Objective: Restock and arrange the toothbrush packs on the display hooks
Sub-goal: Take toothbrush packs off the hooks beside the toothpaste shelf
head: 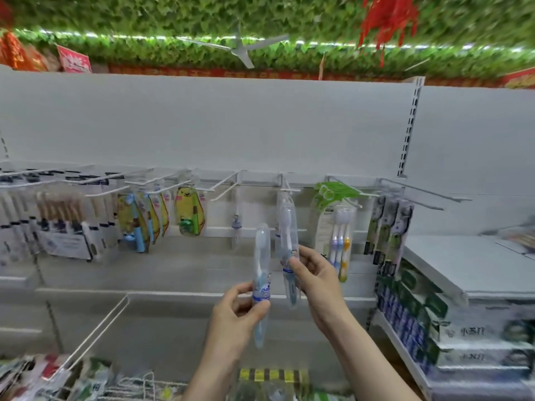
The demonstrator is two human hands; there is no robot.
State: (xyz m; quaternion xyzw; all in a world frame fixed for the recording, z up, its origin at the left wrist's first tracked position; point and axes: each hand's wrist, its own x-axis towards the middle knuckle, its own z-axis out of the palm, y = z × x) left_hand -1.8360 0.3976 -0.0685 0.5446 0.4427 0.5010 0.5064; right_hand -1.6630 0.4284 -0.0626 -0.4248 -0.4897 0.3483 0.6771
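My left hand (240,306) grips a clear toothbrush pack (262,256) with a blue brush inside, held upright below the hooks and free of them. My right hand (314,274) pinches the lower part of a second clear toothbrush pack (287,224), which hangs from a white hook (286,188) at the centre of the rail. Left of it a bare hook (224,186) sticks out, with one small clear pack (236,225) hanging behind it. Other packs hang along the rail: yellow cartoon packs (188,211), a green-topped three-brush pack (337,227), dark packs (388,227).
A white back panel (260,125) rises above the rail. Stacked boxed goods (419,314) fill the shelf unit at the right. A wire basket (95,328) with packets sits at the lower left. Black-and-white packs (58,224) crowd the left hooks.
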